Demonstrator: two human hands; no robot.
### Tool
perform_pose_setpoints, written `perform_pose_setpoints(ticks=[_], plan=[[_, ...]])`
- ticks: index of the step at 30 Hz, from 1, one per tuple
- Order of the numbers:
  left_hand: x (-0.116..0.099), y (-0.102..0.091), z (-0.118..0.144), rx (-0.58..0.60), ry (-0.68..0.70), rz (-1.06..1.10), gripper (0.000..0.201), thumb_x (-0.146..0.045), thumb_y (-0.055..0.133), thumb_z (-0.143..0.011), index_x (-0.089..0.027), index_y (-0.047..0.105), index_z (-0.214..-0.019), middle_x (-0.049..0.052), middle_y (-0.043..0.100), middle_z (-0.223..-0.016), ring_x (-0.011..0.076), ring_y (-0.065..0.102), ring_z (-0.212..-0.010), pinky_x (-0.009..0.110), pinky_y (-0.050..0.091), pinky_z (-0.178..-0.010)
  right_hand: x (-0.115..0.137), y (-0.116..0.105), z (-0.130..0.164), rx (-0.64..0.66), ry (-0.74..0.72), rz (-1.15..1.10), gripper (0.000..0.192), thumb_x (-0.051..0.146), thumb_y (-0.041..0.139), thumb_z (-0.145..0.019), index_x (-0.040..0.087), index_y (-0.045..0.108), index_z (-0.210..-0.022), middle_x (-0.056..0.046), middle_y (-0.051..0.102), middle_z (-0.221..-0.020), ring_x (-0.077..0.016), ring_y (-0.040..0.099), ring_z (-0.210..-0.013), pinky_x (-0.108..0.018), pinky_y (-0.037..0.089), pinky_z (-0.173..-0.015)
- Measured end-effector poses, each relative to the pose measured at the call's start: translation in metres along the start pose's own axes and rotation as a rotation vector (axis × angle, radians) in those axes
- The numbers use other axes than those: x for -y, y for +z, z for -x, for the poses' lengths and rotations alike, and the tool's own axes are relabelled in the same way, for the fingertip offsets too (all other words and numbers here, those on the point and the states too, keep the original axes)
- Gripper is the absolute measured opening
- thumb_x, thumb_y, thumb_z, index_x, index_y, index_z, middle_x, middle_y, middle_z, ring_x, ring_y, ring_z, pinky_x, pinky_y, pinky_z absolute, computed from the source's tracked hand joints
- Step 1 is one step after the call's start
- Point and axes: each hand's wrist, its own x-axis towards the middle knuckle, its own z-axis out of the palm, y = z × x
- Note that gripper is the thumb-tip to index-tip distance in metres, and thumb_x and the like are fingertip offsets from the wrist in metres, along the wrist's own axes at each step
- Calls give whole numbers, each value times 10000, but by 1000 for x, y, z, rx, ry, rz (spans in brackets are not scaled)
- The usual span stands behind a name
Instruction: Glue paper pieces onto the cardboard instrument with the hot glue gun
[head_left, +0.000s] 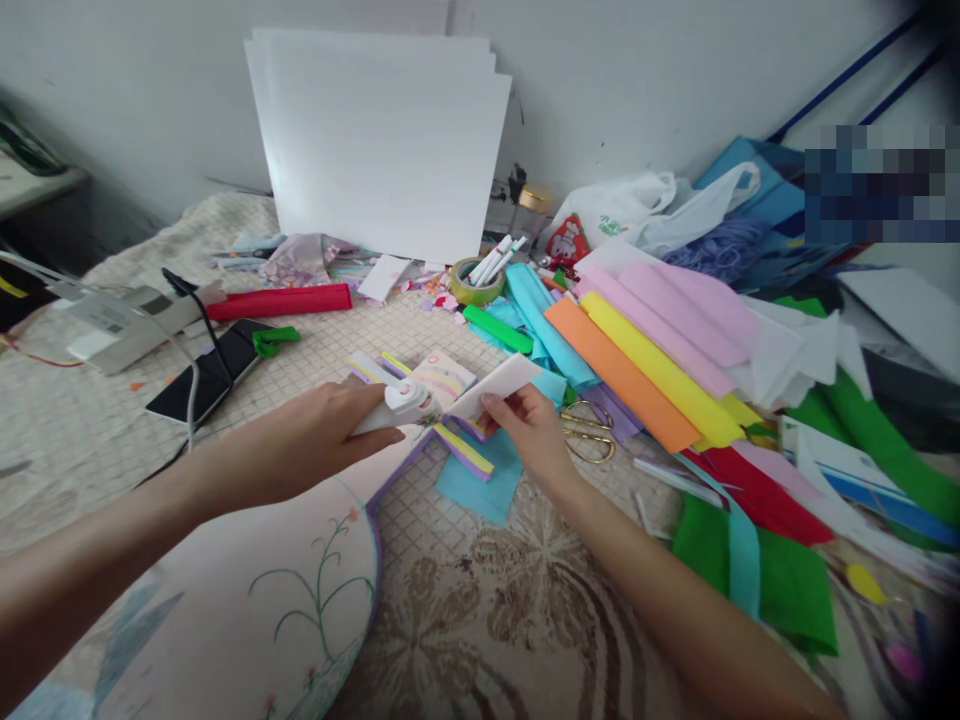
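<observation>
White plastic tape dispenser sits clamped in the left hand, its long axis level, nose pointing right toward the folded white paper piece pinched by the right hand above the blue felt scrap. Keeping the nose flat and the paper edge taut should give a clean strip.

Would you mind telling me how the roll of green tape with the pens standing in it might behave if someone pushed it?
The roll of green tape lies flat on its side, so it would probably slide, not roll. The white pens lean loosely inside its core and would likely topple or spill. It looks light, so a gentle nudge should move it.
</observation>
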Motion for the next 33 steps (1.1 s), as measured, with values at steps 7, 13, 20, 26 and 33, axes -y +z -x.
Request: perform_pose_setpoints(ticks=[7, 13, 20, 26, 33], plan=[[-3, -3, -1, 7, 11, -17, 331, -487, 390, -934, -192, 527, -871, 14, 533, -679, 178, 502, -627, 296, 302, -582, 0, 0, -1, -9, 12, -3, 260, 442, 662, -769, 202, 572, -814, 7, 636, -624, -155, 578, -510, -308, 477, -528], [-2, -2, 1, -13, 15, -13, 294, -486, 409, -925, -224, 535, -877, 23, 549, -675, 186, 513, -623, 308, 305, -575, 1, 0, -1, -10, 7, 2, 258, 441, 665, -764, 203, 576, -809, 5, 636, -627, -152, 579, -514, -301, 478, -521], [0, 0, -2, -6, 29, -47, 348, -497, 375, -936, -192, 537, -893, 17, 538, -671, 179, 515, -628, 293, 297, -563, 1, -1, 0, -8, -3, 27, 265, 453, 651, -773, 203, 576, -819, 6, 636, -625, -151, 583, -515, -301, 489, -524], [1, 1, -1, -22, 37, -19, 320, -501, 399, -923, -219, 546, -894, 27, 559, -669, 196, 538, -642, 307, 309, -565, 1, 0, 0, -11, 0, 18, 260, 442, 658, -768, 201, 573, -820, 9, 632, -620, -148, 581, -511, -300, 487, -522], [9, 7, -4, -56, 33, -32, 301, -543, 418, -895, -265, 525, -850, 42, 584, -672, 220, 575, -662, 329, 319, -544, 1, 0, 0, -12, -1, 30, 274, 460, 657, -765, 207, 568, -815, 9, 635, -620, -151, 584, -517, -301, 489, -521]])
